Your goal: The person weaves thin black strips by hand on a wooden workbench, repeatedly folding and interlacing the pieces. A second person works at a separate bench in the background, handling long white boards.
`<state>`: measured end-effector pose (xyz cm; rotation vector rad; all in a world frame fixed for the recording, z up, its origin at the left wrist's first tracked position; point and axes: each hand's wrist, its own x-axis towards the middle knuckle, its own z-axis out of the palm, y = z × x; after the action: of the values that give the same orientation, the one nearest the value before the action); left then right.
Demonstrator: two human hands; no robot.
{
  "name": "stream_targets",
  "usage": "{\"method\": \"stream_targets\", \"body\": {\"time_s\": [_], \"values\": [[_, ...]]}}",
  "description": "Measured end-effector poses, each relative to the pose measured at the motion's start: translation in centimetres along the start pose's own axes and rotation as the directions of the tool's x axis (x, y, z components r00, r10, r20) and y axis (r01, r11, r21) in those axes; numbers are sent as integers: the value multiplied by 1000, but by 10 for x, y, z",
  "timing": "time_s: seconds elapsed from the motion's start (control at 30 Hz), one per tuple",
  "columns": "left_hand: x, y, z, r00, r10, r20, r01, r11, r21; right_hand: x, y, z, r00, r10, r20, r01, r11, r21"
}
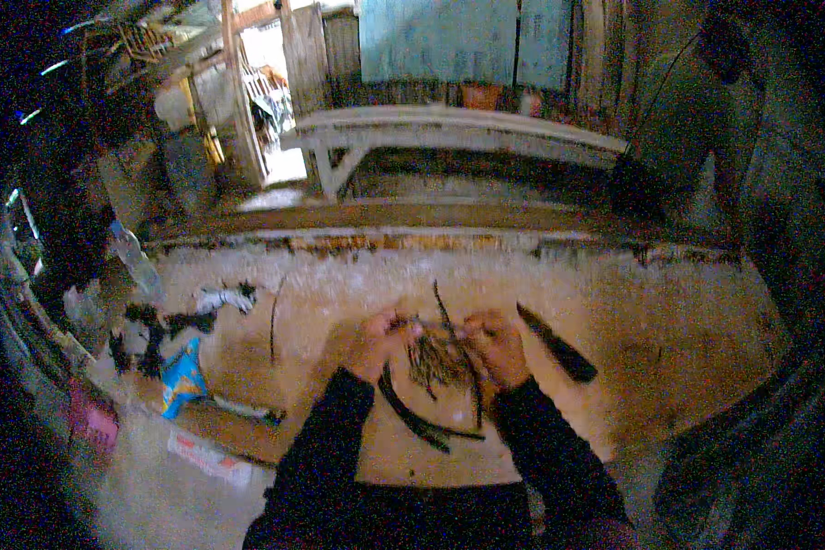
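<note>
Knife (557,345) lies right of fibre bundle (438,356), packet (182,378) left.

Both forearms, in dark sleeves, come up from the lower edge and angle inward. The left hand (373,341) and right hand (497,346) sit close together, fingers curled in a closed grip.

At the frame's centre a bundle of tan and dark brown strands (440,357) lies on the pale sandy table (669,321), between black sleeves (325,440). A black blade-like strip (559,346) lies right of centre. At lower left are a blue packet with yellow marks (182,378) and a pink packet (94,420).
</note>
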<state>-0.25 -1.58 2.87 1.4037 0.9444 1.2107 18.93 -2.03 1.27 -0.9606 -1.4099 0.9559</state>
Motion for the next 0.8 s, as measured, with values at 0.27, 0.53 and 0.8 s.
{"method": "stream_targets", "body": {"time_s": [0.27,0.53,0.8], "values": [[19,-33,-20,998,-53,28,58,983,-176,-8,-10,7,917,237,322,-365,824,432],[19,-38,-26,999,-42,-5,40,967,-251,-11,-11,8,833,263,487,-470,800,373],[12,-35,-24,1000,14,-24,-17,991,-133,-10,-8,8,881,237,409,-402,830,386]]}}
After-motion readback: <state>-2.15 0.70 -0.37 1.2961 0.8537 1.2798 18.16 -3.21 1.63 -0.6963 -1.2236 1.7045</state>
